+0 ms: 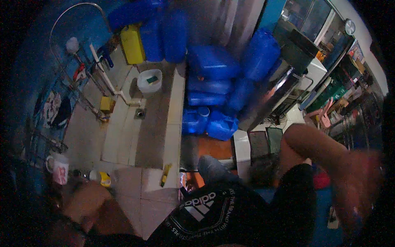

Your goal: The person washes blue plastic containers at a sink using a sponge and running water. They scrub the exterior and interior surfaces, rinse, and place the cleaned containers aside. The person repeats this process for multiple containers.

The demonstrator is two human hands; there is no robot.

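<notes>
My left arm bends at the lower left, with my left hand [78,206] dim and blurred and its fingers not distinct. Nearest to it on the tiled counter [129,181] stand a white mug [59,166] with a red print and a small white-and-yellow container [103,178]. Raised at the right, my right arm is bent, and my right hand [364,177] is smeared by motion. Whether either hand holds anything is not visible. A yellow-handled tool [166,175], possibly a cutter, lies at the counter's edge in front of me.
A tiled sink [152,136] with a drain holds a white tub [150,81] with a green sponge. A yellow block [107,104] sits at its left rim under a curved faucet [53,37]. Blue jerrycans [214,61] are stacked ahead, beside a yellow jerrycan [133,44]. Crowded shelves [349,103] stand right.
</notes>
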